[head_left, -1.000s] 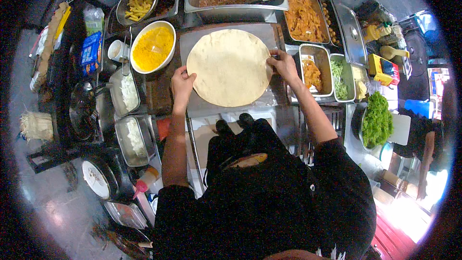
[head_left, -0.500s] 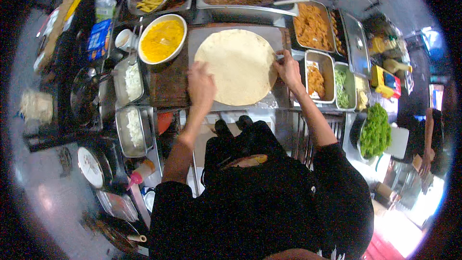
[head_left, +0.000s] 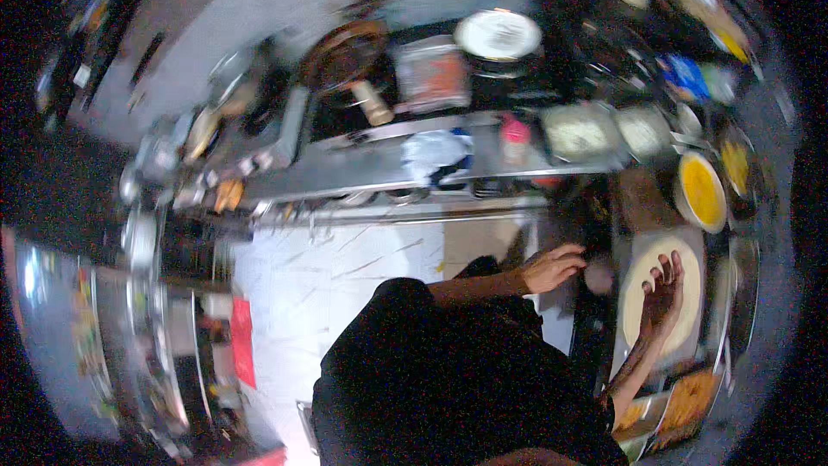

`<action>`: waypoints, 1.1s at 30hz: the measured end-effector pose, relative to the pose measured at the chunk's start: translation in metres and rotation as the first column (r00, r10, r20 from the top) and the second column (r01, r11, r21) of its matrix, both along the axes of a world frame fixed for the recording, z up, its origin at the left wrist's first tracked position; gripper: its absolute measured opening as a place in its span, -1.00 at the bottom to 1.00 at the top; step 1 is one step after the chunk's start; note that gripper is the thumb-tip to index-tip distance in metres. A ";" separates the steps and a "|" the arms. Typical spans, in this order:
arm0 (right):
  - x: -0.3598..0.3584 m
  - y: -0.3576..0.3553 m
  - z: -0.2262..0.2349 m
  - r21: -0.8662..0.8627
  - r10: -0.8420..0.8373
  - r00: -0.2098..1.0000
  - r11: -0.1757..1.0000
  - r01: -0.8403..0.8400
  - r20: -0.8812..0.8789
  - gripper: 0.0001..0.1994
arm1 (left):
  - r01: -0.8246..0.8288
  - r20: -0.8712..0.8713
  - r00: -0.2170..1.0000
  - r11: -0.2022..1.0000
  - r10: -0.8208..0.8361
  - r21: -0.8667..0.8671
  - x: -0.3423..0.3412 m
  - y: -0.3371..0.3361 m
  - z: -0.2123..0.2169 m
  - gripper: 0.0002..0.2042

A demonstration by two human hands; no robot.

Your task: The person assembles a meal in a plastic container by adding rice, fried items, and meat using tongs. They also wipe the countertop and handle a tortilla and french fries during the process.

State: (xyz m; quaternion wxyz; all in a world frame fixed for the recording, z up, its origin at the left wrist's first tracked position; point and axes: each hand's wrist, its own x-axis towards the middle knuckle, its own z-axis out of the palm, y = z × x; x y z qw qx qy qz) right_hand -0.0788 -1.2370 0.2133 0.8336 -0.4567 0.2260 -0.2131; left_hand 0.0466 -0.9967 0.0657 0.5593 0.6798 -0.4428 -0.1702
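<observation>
Much blur across the frame, head turned so the work surface (head_left: pixel 642 198) runs down the right edge. At far left, dim metal shelving (head_left: pixel 147 293) with a red patch beside it, contents too smeared to tell. Through the middle, pale tiled floor (head_left: pixel 345 267), and above it a long steel shelf (head_left: pixel 379 168) carrying a crumpled white and blue cloth (head_left: pixel 435 154) and a small red-capped item. Higher up, centre, a round white plate (head_left: pixel 498 34) and a squarish tray with something reddish in it (head_left: pixel 431 76). Lower centre, black-clad torso filling the foreground. Right of centre, left hand (head_left: pixel 552 267) held loosely beside the dark front edge of the surface, fingers half curled and grasping nothing, well short of the flatbread. Further right, two rectangular metal tubs (head_left: pixel 578 131) with pale whitish contents, too blurred to name. At right, the flatbread (head_left: pixel 662 295): pale cream, thin, flat, lightly mottled, seen as an oval with its long axis running top to bottom of the frame, lying flat with no clear pointing end. Right hand (head_left: pixel 662 298) resting flat on it, fingers (head_left: pixel 668 269) spread open and aimed toward the upper frame, pressing rather than gripping. Just above the flatbread, a white bowl (head_left: pixel 700 192) of bright yellow liquid. At lower right, a metal tray (head_left: pixel 688 401) of orange-brown food.
</observation>
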 end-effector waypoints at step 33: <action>0.152 1.342 0.042 0.408 0.686 -0.347 -0.685 -0.603 0.640 -0.05 | -0.106 0.160 -0.492 -0.241 0.856 0.965 -0.424 1.058 -0.233 -0.57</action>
